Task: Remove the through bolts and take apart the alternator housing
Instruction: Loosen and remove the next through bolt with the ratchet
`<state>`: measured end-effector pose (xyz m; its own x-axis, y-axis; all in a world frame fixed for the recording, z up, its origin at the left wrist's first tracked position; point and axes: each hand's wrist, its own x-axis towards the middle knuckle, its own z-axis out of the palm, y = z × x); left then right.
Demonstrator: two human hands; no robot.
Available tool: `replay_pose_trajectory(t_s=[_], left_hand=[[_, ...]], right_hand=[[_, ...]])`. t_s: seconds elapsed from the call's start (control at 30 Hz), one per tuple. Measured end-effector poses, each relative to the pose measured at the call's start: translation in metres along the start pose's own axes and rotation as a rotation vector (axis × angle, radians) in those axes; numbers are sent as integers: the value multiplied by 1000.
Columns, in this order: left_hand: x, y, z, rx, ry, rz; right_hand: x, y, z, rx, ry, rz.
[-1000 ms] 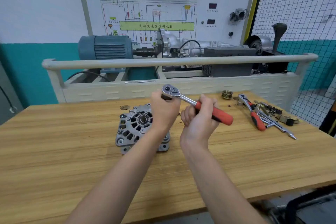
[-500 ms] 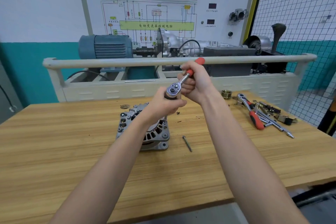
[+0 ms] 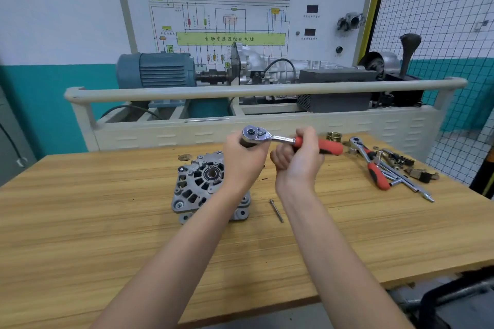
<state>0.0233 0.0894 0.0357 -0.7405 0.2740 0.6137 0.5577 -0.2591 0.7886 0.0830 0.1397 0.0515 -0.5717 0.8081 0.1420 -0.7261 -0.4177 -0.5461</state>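
Swung back round, the ratchet (image 3: pixel 280 139) now lies level, its long axis running left to right, handle pointing toward the bench's right edge. The right hand (image 3: pixel 299 160) grips the red handle; the left hand (image 3: pixel 244 160) curls round the socket under the head. Below the left hand, at mid-bench, sits the alternator (image 3: pixel 199 184). One removed bolt (image 3: pixel 276 210) lies just right of it.

Both hands (image 3: pixel 298 161) on ratchet (image 3: pixel 270 137), alternator (image 3: pixel 199 185) below
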Motion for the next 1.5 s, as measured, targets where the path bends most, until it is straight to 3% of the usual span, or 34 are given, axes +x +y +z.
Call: replay_pose_trajectory(t_s=[0.13, 0.2, 0.27, 0.37, 0.53, 0.67, 0.73, 0.83, 0.93, 1.03, 1.13, 1.3, 1.4, 1.5], left_hand=[[8, 11, -14, 153, -275, -36], [14, 17, -19, 154, -456, -72], [19, 19, -20, 103, -535, -123], [20, 15, -19, 36, -476, -154], [20, 8, -11, -23, -207, -122], [17, 5, -1, 11, -9, -103], [16, 6, -3, 25, -49, -126], [21, 12, -16, 101, -283, -149], [28, 21, -29, 162, -502, -137], [31, 25, -27, 83, -571, -176], [32, 20, -19, 22, -498, -204], [23, 8, -9, 33, -222, -100], [15, 4, 0, 23, -1, -58], [12, 3, 2, 3, 47, -84]], right_hand=[[41, -23, 14, -238, -281, 301], [57, -30, 24, -330, -414, 429], [63, -30, 32, -382, -469, 476], [58, -24, 34, -322, -430, 448], [15, -3, 12, -112, -17, 76], [-20, 11, 1, -13, 6, -128], [-16, 7, 3, -20, -4, -115], [10, -6, 7, -90, -50, 27], [41, -20, 16, -234, -230, 262], [60, -26, 28, -284, -384, 424], [59, -23, 32, -266, -324, 401], [16, -1, 7, -106, -26, 7], [-13, 12, -3, -25, -32, -157], [-16, 13, -4, -35, -70, -152]])
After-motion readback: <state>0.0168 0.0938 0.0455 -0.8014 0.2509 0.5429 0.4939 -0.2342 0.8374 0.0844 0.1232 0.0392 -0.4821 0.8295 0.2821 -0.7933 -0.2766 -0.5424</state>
